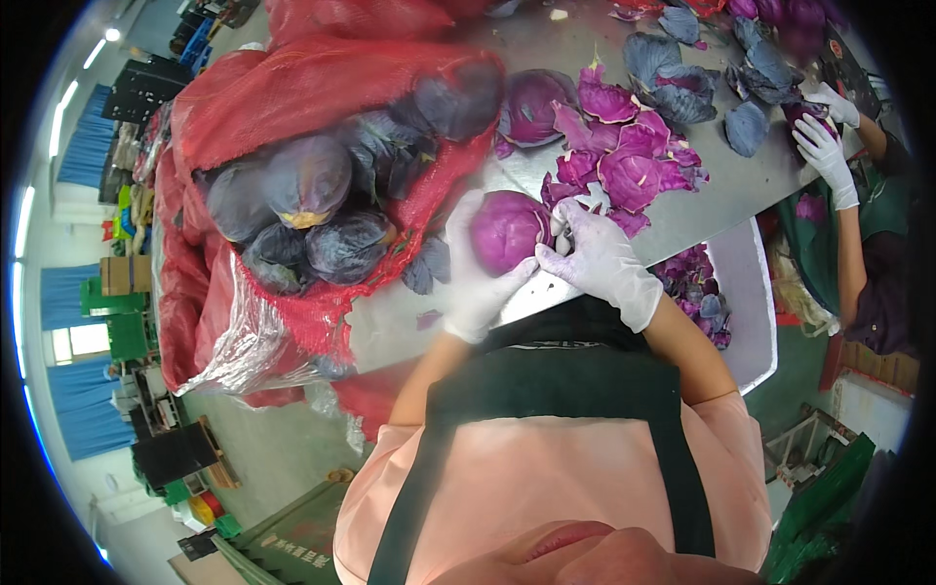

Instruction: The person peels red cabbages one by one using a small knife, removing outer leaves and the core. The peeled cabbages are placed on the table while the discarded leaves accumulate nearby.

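My left hand (475, 285), in a white glove, holds a peeled red cabbage head (507, 232) from its left and lower side over the metal table. My right hand (596, 252), gloved too, is at the cabbage's right side, its fingers bent and the fingertips by the cabbage edge; whether they pinch a leaf is not clear. Beyond my right hand lies a pile of loose purple cabbage leaves (632, 172). Another red cabbage (537, 106) sits behind them. On the left, a red mesh sack (322, 80) gapes around several dark, unpeeled cabbages (307, 179).
A white bin (749, 314) with cabbage leaves stands below the right edge of the metal table (673, 227). At the far right, a co-worker's gloved hands (826, 142) hold a cabbage. Dark outer leaves (680, 88) lie near the back. Clear plastic film (248, 336) hangs at left.
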`<state>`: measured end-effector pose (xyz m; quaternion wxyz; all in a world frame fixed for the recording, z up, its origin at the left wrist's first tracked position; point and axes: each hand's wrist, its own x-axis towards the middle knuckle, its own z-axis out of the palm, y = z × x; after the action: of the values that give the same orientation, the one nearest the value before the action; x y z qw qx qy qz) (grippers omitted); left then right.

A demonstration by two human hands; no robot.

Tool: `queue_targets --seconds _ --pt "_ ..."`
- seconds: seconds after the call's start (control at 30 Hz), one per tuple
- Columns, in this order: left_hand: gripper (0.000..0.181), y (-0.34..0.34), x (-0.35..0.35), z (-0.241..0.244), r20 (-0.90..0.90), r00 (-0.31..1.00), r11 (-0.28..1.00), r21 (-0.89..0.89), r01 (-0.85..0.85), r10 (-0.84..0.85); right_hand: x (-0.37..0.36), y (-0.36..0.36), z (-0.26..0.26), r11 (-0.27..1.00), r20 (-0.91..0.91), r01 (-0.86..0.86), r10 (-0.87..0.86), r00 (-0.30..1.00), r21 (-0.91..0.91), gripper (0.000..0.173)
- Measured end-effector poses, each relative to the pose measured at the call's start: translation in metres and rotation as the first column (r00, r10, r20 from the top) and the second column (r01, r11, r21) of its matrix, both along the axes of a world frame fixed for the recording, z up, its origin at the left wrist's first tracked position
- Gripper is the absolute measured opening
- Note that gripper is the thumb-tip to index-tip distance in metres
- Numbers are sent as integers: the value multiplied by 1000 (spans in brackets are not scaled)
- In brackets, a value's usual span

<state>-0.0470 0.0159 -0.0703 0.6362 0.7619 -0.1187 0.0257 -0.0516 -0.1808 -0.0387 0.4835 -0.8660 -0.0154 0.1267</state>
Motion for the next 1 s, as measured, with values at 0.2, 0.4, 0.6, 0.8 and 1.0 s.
queue_targets --seconds 0.2,0.4,0.6,0.8,1.0 --pt "103 -3 -2 -4 247 969 948 305 -95 18 -4 -5 4 996 -19 -22 21 1000 -86 36" --pt "98 -21 -10 6 276 961 901 407 -152 38 -17 -6 -14 962 91 63 -40 995 -266 31" --pt "97 -19 -7 11 287 958 895 424 -137 11 -14 -16 -23 997 8 17 -17 1000 -69 29" --pt "94 -12 -2 11 276 960 914 399 -74 -43 -13 -19 -26 981 -109 49 -29 994 187 23" --pt "96 15 16 1 -22 999 999 -28 35 -35 -9 -93 -6 842 -235 426 -364 901 330 30"
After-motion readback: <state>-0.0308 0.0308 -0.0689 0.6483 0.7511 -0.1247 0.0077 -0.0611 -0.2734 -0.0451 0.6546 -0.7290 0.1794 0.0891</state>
